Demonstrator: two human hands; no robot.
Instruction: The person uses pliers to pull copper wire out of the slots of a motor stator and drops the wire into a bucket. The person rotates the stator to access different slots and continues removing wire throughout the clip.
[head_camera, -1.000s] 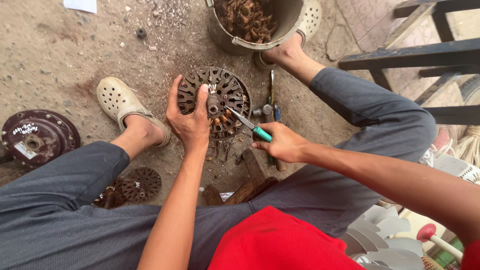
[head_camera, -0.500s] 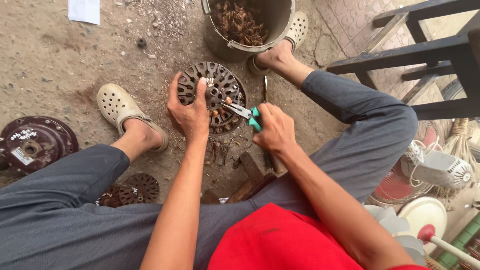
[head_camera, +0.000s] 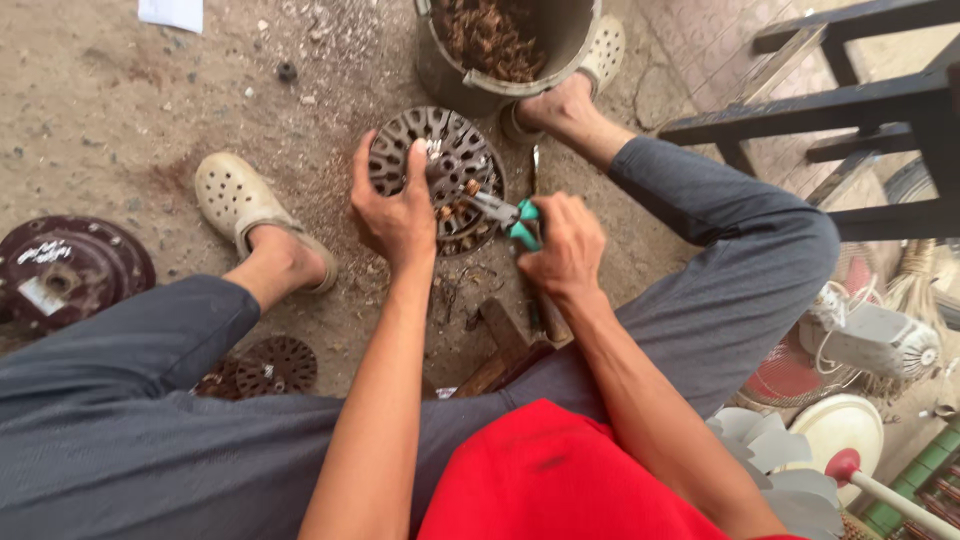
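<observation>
Round metal motor part (head_camera: 440, 160): heavy, hard, rusty | your left hand (head_camera: 398, 215) grips its 7 o'clock rim | your right hand (head_camera: 565, 245) squeezes green pliers (head_camera: 505, 212), nose at its middle.

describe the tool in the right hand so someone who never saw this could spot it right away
Start at the grey bucket of brown scrap at top centre; just below it lies a round slotted metal disc. The pliers reach onto that disc from the right hand. Their teal-green grips are the only bright colour among rusty parts.
</observation>
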